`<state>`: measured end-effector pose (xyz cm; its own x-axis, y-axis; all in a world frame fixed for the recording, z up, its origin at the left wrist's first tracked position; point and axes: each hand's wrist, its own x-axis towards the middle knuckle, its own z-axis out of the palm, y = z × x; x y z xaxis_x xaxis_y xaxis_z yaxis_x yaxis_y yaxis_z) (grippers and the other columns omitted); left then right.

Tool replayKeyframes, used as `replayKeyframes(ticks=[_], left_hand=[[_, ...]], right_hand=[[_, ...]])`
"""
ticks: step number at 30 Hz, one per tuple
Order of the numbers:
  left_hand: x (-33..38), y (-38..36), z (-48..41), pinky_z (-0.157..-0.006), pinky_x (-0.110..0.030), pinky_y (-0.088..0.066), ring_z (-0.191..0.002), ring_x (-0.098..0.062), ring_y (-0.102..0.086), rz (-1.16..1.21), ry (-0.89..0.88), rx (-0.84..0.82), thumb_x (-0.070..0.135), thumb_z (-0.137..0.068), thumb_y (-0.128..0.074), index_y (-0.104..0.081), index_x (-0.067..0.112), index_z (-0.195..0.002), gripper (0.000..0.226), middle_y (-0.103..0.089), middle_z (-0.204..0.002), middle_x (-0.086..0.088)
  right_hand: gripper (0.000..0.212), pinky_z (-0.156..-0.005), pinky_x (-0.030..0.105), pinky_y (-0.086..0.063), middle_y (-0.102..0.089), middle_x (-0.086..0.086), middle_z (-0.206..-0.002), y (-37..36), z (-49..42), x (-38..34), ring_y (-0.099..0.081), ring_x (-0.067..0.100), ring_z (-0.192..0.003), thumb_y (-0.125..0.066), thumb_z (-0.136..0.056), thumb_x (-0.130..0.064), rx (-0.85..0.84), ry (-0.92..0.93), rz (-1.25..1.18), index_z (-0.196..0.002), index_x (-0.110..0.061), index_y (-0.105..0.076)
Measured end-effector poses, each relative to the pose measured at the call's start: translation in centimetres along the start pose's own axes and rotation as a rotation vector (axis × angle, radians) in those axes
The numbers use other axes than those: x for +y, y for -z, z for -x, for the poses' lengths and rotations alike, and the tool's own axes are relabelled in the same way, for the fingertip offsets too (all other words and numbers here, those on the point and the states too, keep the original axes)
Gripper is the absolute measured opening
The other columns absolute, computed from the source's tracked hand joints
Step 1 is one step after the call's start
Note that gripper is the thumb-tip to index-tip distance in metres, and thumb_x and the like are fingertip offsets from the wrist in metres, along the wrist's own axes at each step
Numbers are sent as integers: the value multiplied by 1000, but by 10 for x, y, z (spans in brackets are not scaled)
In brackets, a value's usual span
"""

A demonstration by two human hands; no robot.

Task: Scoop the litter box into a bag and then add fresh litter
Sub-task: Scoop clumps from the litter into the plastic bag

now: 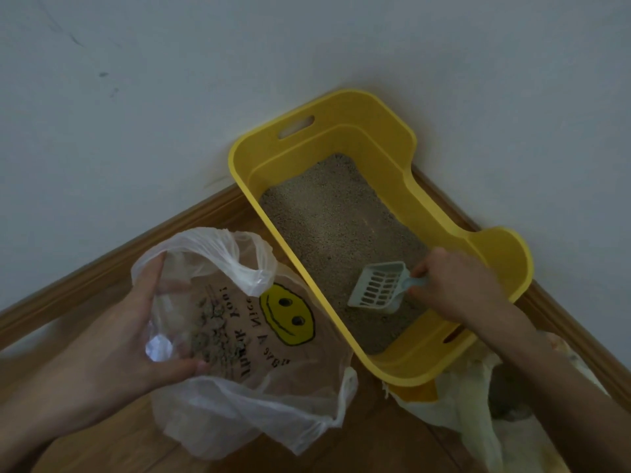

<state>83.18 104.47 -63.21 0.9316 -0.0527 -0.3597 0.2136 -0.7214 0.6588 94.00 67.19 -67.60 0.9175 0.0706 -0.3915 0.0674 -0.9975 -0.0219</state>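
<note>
A yellow litter box (386, 131) stands in the room's corner, with a thin layer of grey-brown litter (327, 220) on its floor. My right hand (454, 285) grips the handle of a pale slotted scoop (379, 290), whose empty blade rests low over the litter at the box's near end. To the left, a clear plastic bag (239, 397) with a yellow smiley print lies open on the floor. My left hand (136, 322) holds its mouth apart, fingers inside. Clumps of scooped litter (211, 329) lie in the bag.
White walls meet behind the box, edged by a wooden skirting board (102, 268). The floor (375, 445) is brown wood. A second, yellowish-white bag (454, 404) lies under my right forearm, just below the box's near end.
</note>
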Motion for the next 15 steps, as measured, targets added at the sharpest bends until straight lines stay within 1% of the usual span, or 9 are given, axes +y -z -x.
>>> replayKeyframes(ticks=[2,4,5,7,9,11,12,13,15], left_hand=[[0,0,-1,-76,-16,-40,-100,36,-37,-7,25,-5,68,-35,-74,6,82,-118,116,-28,-111,65],[1,1,-1,-76,-18,-42,-102,26,-43,-23,31,-19,79,-34,-71,6,78,-123,119,-32,-116,60],[3,0,-1,-76,-18,-42,-102,19,-48,-30,21,-18,77,-34,-73,5,78,-124,119,-35,-117,57],[5,-5,0,-78,-15,-40,-102,10,-49,-14,-28,20,55,-41,-85,2,85,-116,119,-39,-116,54],[6,-9,0,-82,-18,-39,-113,0,-45,-25,-91,46,32,-48,-92,0,88,-111,125,-37,-122,45],[4,-11,-2,-89,-27,-40,-118,-6,-44,-48,-115,48,28,-49,-93,-1,87,-113,126,-37,-127,37],[3,-11,-3,-91,-30,-40,-119,-6,-44,-51,-113,39,30,-49,-93,-1,86,-114,126,-36,-128,37],[3,-11,-4,-90,-30,-40,-119,-5,-44,-50,-113,33,32,-49,-92,-2,85,-116,125,-34,-128,39],[-1,-12,-6,-88,-23,-39,-117,0,-43,-38,-112,26,34,-48,-91,-2,84,-117,124,-33,-128,42]], right_hand=[[24,-44,26,-33,-57,-1,-72,-2,0,3,-48,14,-56,-65,-87,-39,-39,3,17,-107,-25,-68],[26,-44,25,-34,-55,-1,-72,-8,0,1,-47,14,-57,-65,-87,-39,-62,7,-19,-109,-25,-67],[26,-45,26,-36,-56,-1,-73,-12,-1,0,-48,14,-57,-65,-88,-39,-59,8,-53,-109,-23,-67],[26,-45,27,-39,-58,0,-74,-22,-3,-5,-51,14,-56,-65,-89,-37,-39,8,-128,-106,-18,-66],[25,-44,27,-35,-55,0,-70,-33,-5,-11,-47,14,-52,-64,-90,-36,-29,17,-185,-103,-15,-65],[23,-44,27,-33,-51,-1,-66,-42,-9,-17,-45,14,-51,-62,-91,-34,-30,13,-237,-102,-15,-65],[22,-45,27,-34,-49,-2,-65,-46,-11,-20,-45,14,-51,-61,-91,-33,-28,8,-256,-102,-15,-65],[21,-46,27,-35,-48,-3,-65,-49,-13,-23,-45,15,-52,-60,-91,-33,-20,6,-269,-101,-15,-66],[21,-46,26,-36,-51,-4,-66,-51,-14,-29,-47,14,-52,-58,-93,-30,-11,6,-311,-105,-16,-68]])
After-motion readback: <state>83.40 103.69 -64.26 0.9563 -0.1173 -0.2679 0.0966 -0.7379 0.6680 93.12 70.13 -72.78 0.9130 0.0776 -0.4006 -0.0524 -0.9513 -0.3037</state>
